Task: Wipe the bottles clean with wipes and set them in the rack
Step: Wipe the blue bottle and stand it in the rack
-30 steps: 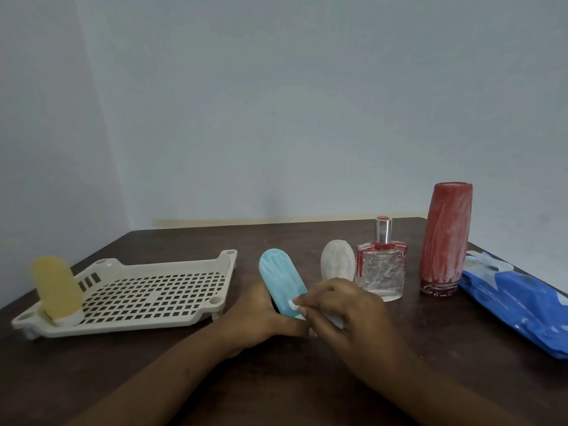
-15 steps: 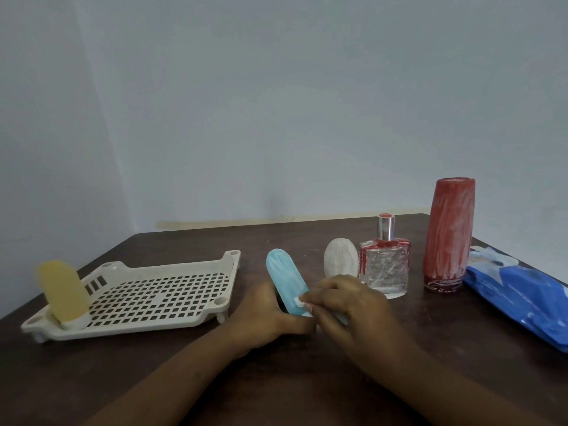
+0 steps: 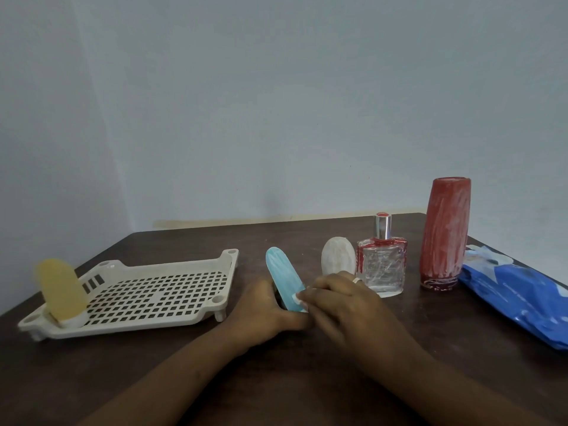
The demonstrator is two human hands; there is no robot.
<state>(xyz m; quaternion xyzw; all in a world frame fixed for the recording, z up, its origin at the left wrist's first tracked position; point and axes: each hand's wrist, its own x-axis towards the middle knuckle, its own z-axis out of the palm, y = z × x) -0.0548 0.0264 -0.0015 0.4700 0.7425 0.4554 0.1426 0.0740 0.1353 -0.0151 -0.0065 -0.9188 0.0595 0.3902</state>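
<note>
Looks down on a dark wooden counter [image 3: 92, 364] set against a pale wall [image 3: 276, 103].

Near centre, holds a blue bottle [image 3: 284, 279] tilted to the left, its base down among the fingers. Left hand [image 3: 264, 315] with its grip wrapped round the lower body. Right hand [image 3: 347, 305] with fingertips pinched together on a small white wipe [image 3: 296, 298], pressed to the bottle's lower right side. Appears to be mid-wipe, with pale streaks showing on the blue surface.

On the left, a cream slotted rack [image 3: 229, 256] with one yellow bottle [image 3: 61, 287] standing cap-down in its near left corner, blurred. Counts, by that placing, as one bottle finished.

To the right, in a row on the counter and well apart from the rack: a small white oval bottle [image 3: 338, 259], a clear glass perfume bottle [image 3: 381, 269] with red trim, and a tall red bottle [image 3: 445, 232], all smeared whitish. At far right, a blue pack of wipes [image 3: 516, 296] lying flat.

Leaves, on this reckoning, the blue bottle to finish and rack, then three more to wipe and place.
</note>
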